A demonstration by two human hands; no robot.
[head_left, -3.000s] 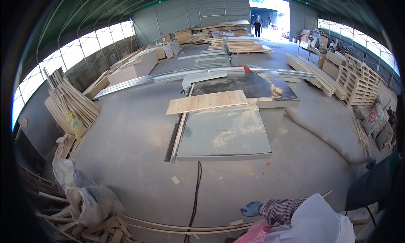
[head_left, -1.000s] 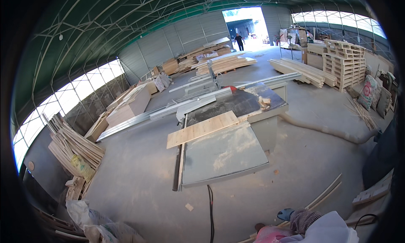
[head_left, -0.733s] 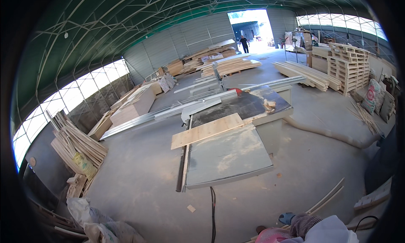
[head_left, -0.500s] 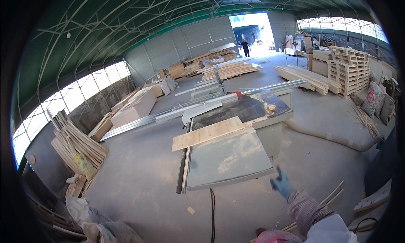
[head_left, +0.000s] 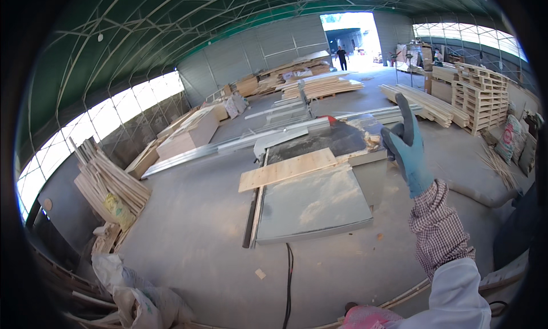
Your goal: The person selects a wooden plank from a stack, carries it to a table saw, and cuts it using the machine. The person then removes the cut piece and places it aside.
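Observation:
My right hand, in a blue glove with dark grey fingers, is raised in front of me with nothing in it. One finger points upward and stands apart from the others, which are bent. My left hand is out of the picture. Beyond and left of the raised hand stands a sliding table saw with a grey, sawdust-covered top. A pale wooden board lies across it. Small wood offcuts sit at the saw's far right corner, close to my hand in the picture.
Leaning wood strips and white sacks stand at left. Stacked pallets and long planks lie at right. A thick hose and a black cable run along the floor. A person is near the far doorway.
My right hand has risen from beside the saw's near right corner to well above it, one finger now pointing up. The view has shifted slightly, while the board stays on the saw.

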